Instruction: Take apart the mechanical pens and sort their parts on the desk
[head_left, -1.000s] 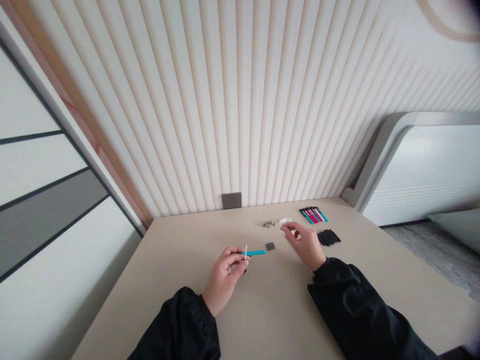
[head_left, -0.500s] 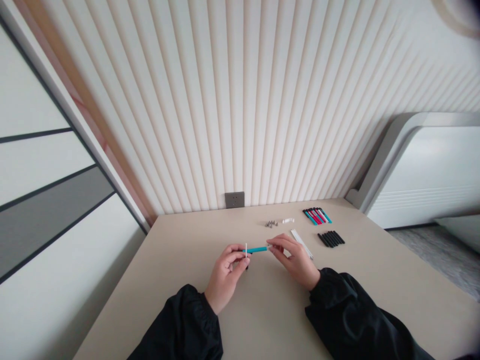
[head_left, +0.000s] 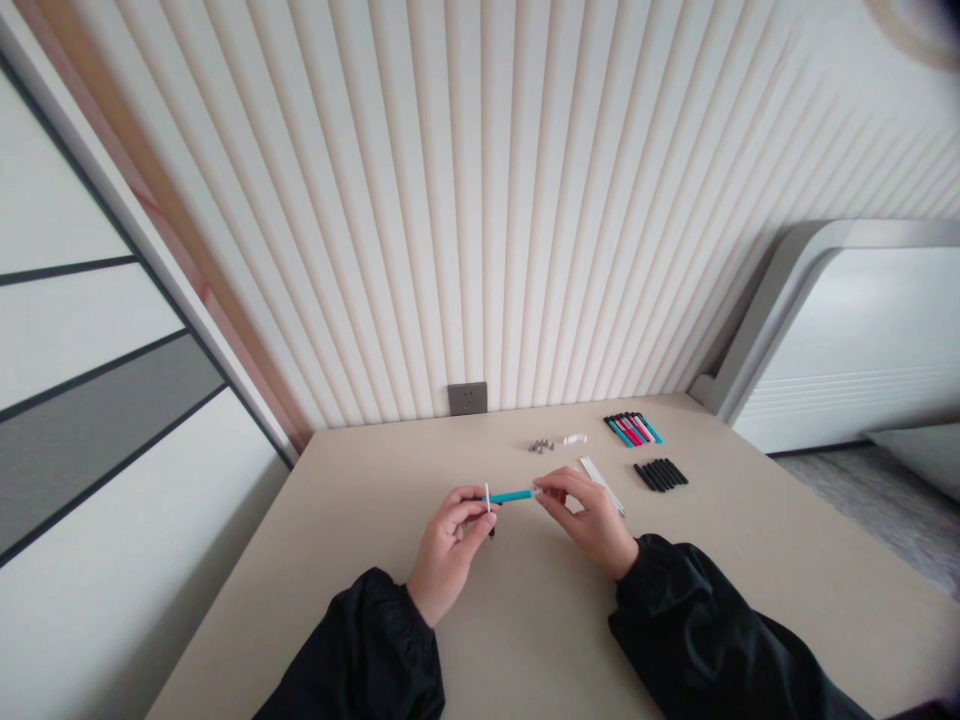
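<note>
A blue pen barrel lies almost level between my two hands, above the table. My left hand is closed around its left end. The same fingers also pinch a thin white stick, which stands upright across the barrel. A small black piece shows just below those fingertips; what it belongs to is hidden. At the barrel's right end, my right hand pinches a small pale piece between thumb and fingers, touching or very near the barrel.
On the beige table, several white sticks lie beyond my right hand. Farther back are small grey cone-shaped tips, small white pieces, coloured pens and black tubes. A ribbed wall with a socket borders the back.
The view has shifted slightly. Both hands keep the same grip on the barrel, stick and small piece, with hardly any visible movement.
</note>
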